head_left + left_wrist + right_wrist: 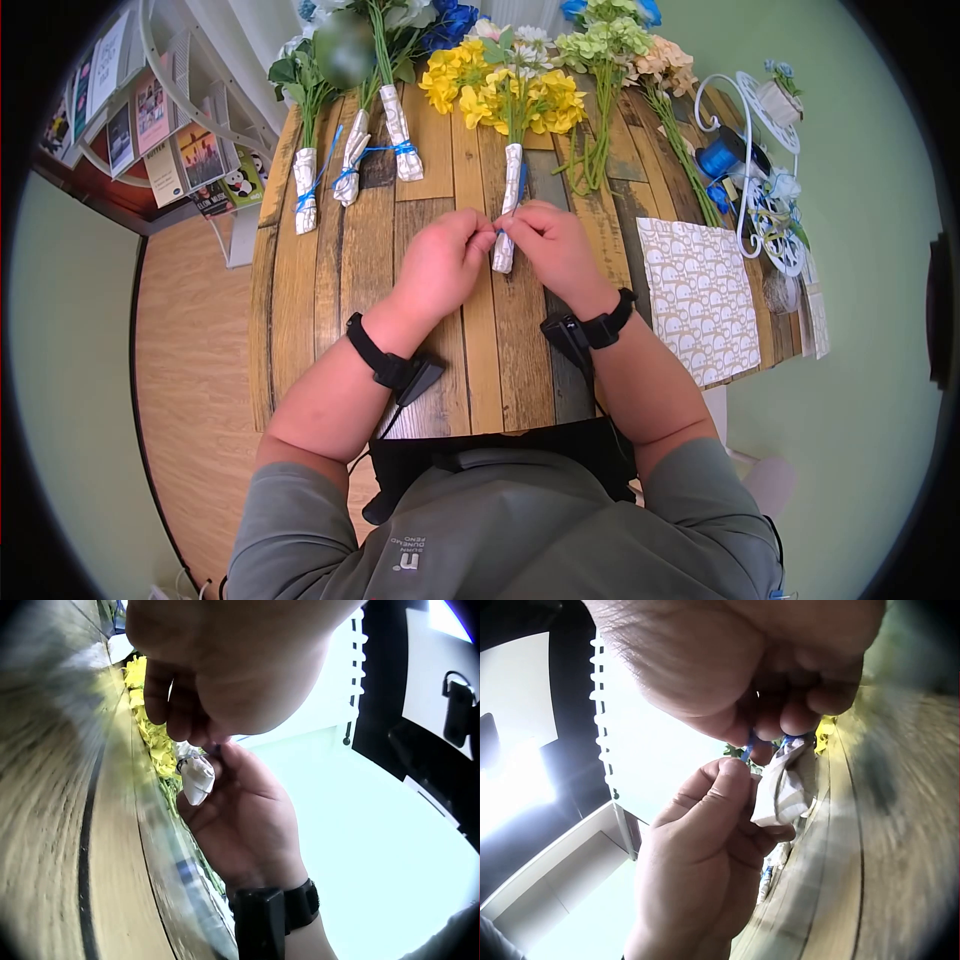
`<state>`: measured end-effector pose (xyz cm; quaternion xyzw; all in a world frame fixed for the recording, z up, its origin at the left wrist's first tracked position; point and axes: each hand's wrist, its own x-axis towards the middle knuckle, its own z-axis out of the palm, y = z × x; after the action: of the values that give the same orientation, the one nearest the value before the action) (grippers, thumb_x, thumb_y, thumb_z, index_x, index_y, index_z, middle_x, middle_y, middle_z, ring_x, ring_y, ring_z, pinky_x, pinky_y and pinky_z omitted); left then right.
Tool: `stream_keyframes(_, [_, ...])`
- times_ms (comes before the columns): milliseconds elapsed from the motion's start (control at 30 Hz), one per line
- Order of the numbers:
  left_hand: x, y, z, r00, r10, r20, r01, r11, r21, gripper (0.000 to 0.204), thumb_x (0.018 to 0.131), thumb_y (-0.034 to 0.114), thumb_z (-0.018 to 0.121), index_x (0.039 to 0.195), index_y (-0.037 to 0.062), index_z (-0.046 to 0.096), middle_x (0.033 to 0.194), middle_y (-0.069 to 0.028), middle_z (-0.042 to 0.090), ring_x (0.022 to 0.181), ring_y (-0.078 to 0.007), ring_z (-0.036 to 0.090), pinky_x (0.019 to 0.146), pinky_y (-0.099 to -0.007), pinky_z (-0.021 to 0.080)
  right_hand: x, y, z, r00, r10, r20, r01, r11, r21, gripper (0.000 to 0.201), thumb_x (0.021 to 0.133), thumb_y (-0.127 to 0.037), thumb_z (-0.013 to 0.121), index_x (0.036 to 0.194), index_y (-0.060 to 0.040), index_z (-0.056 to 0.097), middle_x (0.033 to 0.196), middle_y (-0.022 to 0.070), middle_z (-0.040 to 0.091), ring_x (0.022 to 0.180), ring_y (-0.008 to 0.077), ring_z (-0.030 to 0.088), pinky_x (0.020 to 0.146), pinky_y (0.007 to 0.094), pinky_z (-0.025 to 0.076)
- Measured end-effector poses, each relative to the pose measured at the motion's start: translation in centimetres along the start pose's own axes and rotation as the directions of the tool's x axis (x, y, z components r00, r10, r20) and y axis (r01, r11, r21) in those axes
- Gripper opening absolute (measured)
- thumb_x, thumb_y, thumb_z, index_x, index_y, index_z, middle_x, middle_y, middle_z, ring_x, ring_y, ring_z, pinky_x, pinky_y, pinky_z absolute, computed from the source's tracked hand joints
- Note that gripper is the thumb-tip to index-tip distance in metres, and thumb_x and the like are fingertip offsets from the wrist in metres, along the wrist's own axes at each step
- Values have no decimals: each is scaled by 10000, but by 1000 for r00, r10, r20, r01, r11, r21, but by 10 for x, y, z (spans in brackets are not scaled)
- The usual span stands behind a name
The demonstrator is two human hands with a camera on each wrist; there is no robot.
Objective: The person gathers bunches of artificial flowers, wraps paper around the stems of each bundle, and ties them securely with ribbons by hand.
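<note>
A bouquet with yellow and white flowers lies mid-table, its stems wrapped in white patterned paper. Around the lower part of this wrap both hands meet, thumbs and fingertips close together. A blue ribbon runs between them; the left hand pinches it with thumb and forefinger. From the other side the right hand pinches the ribbon too, its fingers beside the wrap. The paper's lower end sticks out below the hands. Parts of the ribbon are hidden behind the fingers.
Several wrapped bouquets tied with blue ribbon lie at the back left. Green stems and peach flowers lie back right. A patterned paper sheet, a blue ribbon spool and a white metal stand are at the right.
</note>
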<state>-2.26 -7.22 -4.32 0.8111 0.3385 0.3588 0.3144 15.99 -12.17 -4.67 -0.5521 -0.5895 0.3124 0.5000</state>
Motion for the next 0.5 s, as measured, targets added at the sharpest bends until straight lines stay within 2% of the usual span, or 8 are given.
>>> stream_keyframes(267, [1,0,-2,999,-21,38,25,992,-124,59,946,69,633,935,11,627,798,-105,621,714,-214,594,677,-329,492,0,-10,-5,997,-73,-5,73,997,-38,159,919,-111,690,972,37,715,856,87,628,774,183,601,698,291,468])
stream_keyframes(400, [1,1,-3,998,-27,54,33,991,-127,55,947,64,631,939,10,627,795,-94,621,716,-196,596,676,-322,492,0,-12,-6,997,-71,15,72,996,-55,146,917,-96,690,965,40,711,876,94,642,800,192,622,717,296,483])
stream_keyframes(500, [1,1,-2,999,-13,50,19,993,-120,47,948,59,628,940,13,627,796,-86,624,722,-186,598,681,-314,496,1,-9,-7,992,-123,14,124,991,-57,134,912,-84,691,960,40,710,890,103,651,818,208,637,730,302,496])
